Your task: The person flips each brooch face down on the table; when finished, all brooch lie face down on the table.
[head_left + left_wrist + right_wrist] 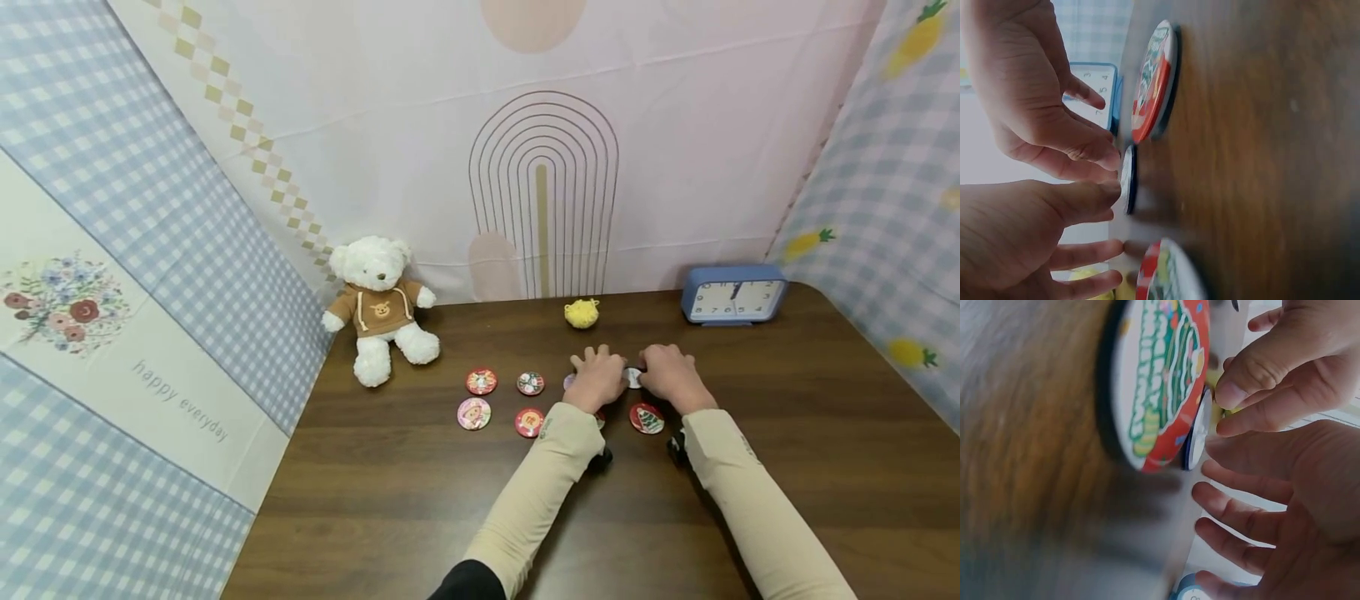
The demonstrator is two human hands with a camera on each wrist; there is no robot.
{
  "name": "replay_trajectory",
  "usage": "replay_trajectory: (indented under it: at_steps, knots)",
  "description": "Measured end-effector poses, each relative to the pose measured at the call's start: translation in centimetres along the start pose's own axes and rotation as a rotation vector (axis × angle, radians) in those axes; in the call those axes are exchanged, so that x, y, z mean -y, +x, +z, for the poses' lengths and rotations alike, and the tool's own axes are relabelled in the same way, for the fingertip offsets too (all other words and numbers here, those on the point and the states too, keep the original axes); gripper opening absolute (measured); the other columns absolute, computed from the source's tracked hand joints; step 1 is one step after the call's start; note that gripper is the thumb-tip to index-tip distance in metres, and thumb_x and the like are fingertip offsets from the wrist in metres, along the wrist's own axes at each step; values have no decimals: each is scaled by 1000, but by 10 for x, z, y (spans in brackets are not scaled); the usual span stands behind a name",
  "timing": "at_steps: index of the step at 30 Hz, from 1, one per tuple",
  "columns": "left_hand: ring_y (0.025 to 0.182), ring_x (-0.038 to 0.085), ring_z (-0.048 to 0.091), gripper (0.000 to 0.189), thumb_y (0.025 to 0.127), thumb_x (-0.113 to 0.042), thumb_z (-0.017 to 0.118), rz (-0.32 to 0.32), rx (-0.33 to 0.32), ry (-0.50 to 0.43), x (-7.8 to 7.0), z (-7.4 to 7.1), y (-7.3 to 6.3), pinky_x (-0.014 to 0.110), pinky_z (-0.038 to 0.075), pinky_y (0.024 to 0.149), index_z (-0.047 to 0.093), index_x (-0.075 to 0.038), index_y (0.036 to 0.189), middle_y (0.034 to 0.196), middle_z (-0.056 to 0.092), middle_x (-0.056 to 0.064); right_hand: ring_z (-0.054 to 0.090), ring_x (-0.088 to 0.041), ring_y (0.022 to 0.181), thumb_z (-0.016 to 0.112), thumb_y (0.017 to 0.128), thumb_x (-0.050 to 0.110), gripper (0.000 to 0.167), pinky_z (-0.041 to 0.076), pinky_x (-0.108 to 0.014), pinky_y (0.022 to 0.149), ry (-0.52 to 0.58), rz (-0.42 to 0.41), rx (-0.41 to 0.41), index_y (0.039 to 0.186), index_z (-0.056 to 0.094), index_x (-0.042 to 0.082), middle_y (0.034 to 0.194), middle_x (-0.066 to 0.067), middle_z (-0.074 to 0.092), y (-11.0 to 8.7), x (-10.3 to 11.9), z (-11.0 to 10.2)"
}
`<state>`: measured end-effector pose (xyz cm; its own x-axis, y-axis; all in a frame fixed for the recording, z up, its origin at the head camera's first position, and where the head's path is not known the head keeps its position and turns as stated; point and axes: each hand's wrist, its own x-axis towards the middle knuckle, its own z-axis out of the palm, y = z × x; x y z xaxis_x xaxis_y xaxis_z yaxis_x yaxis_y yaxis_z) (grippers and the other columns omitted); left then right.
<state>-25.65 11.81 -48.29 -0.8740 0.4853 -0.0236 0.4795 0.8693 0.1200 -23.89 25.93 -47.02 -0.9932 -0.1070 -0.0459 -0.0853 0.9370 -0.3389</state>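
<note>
Flat on the tabletop (420, 483), between both hands: a white badge (633, 378), with the left hand (600, 377) at its nine o'clock and the right hand (677, 377) at its three. Fingers of both hands loose and spread, not wrapped round anything; light contact at the rim likely, pressing hard or not, cannot tell. For this step, apparently a small two-handed adjustment, best to work from opposite sides, nudge gently and evenly, and avoid tipping the thin disc (easily flipped by a nail under one edge). Mind the tree badge (647, 418) at about five o'clock.

In the head view, the wider layout: yellow fuzzy toy (581, 314) towards eleven o'clock, blue clock (733, 295) towards two, teddy bear (381, 308) far out between nine and ten. From the left wrist, instead, the white badge nearly edge-on, plus a red-rimmed badge (1169, 272) at six o'clock, probably mostly covered from above by the left sleeve (540, 483). Clearest from the right wrist: lettering on a red-and-green badge (1166, 381) at twelve o'clock, perhaps the tree badge again
</note>
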Motion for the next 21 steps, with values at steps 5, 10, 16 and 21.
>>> replay_trajectory:
  at_steps: [5,10,16,21]
  knots:
    - [116,26,51,35,99,-40,64,33,30,-8,12,-5,-3,53,36,95,67,-32,133,130,61,-2,51,-49,95,65,84,4,4,39,-65,76,9,-46,-40,83,64,0,87,-19,60,4,5,3]
    - [121,28,50,38,99,-41,65,54,53,-65,25,-8,-3,60,32,102,67,-29,135,132,62,-2,51,-50,98,66,85,5,12,37,-68,81,38,-92,-55,95,70,-1,94,-21,64,12,17,7]
    - [122,29,50,41,100,-42,63,50,60,-80,40,-11,-8,57,33,100,64,-26,137,132,62,-1,51,-49,102,68,90,7,18,36,-69,85,42,-124,-23,105,72,-1,103,-22,65,20,29,13]
    - [119,29,51,38,99,-42,64,41,71,-93,51,-11,-12,55,33,98,66,-25,134,131,63,-2,51,-48,102,70,89,7,19,36,-67,84,50,-141,14,106,72,-1,102,-22,65,26,37,17]
